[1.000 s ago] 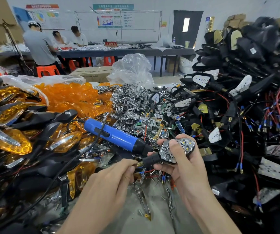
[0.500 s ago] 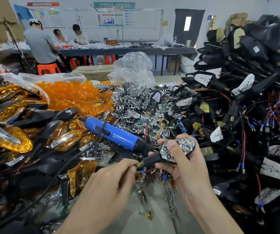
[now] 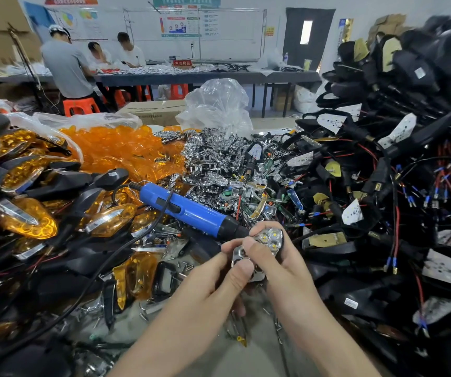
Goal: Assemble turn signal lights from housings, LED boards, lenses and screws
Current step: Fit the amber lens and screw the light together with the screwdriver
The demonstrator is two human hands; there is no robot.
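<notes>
The hands are both closed on one part. The left hand [image 3: 213, 284] and the right hand [image 3: 289, 270] are curled round a chrome reflector unit [image 3: 272, 240], which is pinched between thumbs and fingers above the near edge of the desk [image 3: 251, 360]. Three LEDs are exposed at its upper end; the lower end is covered by the thumbs, so the fit there cannot be judged.

The step in hand is judged to be seating and aligning the unit before it is fastened. The blue electric screwdriver [image 3: 186, 210] is held by neither hand; it lies on the parts pile with its tip just beside the unit.

For a sound result:

- The layers are pressed flush, and the screw holes are lined up before any tool is taken.
- The grip is passed to one hand only (the unit must not tilt meanwhile).
- A screw is picked from the loose screws [image 3: 276, 322] under the hands.
- The orange lenses [image 3: 126, 151] are left until the unit is fixed.
</notes>
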